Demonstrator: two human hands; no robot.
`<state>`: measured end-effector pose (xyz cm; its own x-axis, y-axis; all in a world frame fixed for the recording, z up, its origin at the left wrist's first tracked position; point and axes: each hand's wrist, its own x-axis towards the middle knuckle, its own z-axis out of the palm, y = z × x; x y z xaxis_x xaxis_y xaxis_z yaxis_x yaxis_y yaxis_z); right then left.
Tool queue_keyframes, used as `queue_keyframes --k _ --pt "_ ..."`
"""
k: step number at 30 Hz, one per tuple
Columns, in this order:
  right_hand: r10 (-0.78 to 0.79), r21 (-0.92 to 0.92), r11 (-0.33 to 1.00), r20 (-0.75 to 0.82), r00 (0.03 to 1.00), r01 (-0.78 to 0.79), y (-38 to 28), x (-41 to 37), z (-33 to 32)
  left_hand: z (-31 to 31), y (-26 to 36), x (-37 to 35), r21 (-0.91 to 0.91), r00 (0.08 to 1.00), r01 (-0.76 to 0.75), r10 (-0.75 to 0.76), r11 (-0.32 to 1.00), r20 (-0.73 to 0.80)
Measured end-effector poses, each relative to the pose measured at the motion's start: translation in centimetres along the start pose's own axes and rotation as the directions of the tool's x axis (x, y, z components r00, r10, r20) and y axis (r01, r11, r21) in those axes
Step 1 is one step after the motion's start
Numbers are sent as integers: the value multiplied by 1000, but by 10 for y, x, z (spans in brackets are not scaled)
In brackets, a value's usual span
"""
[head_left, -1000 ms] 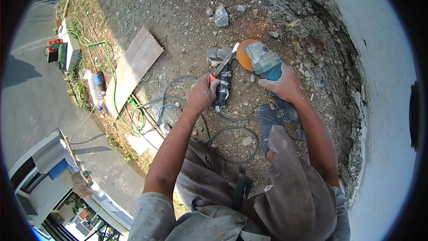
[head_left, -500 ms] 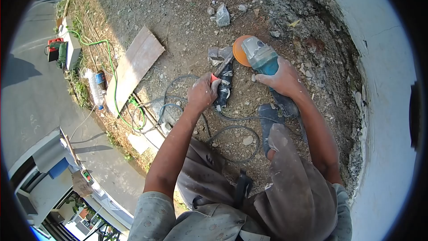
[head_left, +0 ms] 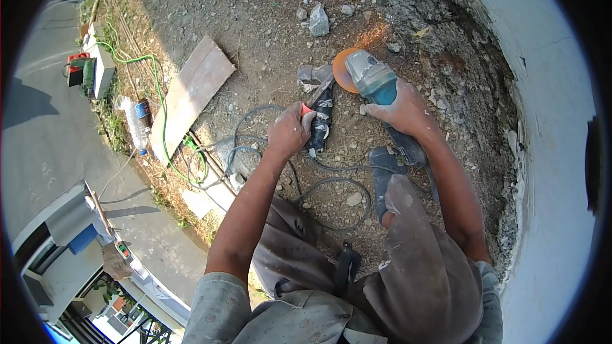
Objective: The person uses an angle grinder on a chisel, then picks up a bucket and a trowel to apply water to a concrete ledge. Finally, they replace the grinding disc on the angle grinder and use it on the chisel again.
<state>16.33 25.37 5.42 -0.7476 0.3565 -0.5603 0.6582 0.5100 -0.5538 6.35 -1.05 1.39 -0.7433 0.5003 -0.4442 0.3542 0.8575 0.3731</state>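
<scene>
Grinder (head_left: 375, 81) held above the dirt ground (head_left: 255, 44), fingers of the right hand (head_left: 407, 111) wrapped round its body, orange disc (head_left: 343, 73) at the tip of a metal blade (head_left: 321, 90), sparks (head_left: 373, 35) spraying beyond; fingers of the left hand (head_left: 289, 132) grip the blade's red handle (head_left: 306, 109), and farther out lie a grey stone (head_left: 319, 20) and a pale board (head_left: 196, 92)

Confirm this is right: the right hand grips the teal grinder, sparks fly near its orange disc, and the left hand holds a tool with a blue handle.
No: in the head view, the visible handle of the tool in the left hand is orange-red, not blue. The rest stands: the right hand grips the teal grinder, sparks fly near its orange disc.
</scene>
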Motion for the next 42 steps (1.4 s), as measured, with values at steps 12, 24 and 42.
queue_keyframes --k 12,24,42 --pt "-20 65 998 -24 999 22 1 -15 -2 1 -1 0 -3 1000 -5 5 1000 2" --pt "5 70 998 -51 999 -1 15 -15 4 1 0 1 -18 1000 -12 12 1000 -7" --pt "5 -20 1000 -20 1000 -6 -8 0 -3 2 -2 1 -14 1000 -1 1 1000 -5"
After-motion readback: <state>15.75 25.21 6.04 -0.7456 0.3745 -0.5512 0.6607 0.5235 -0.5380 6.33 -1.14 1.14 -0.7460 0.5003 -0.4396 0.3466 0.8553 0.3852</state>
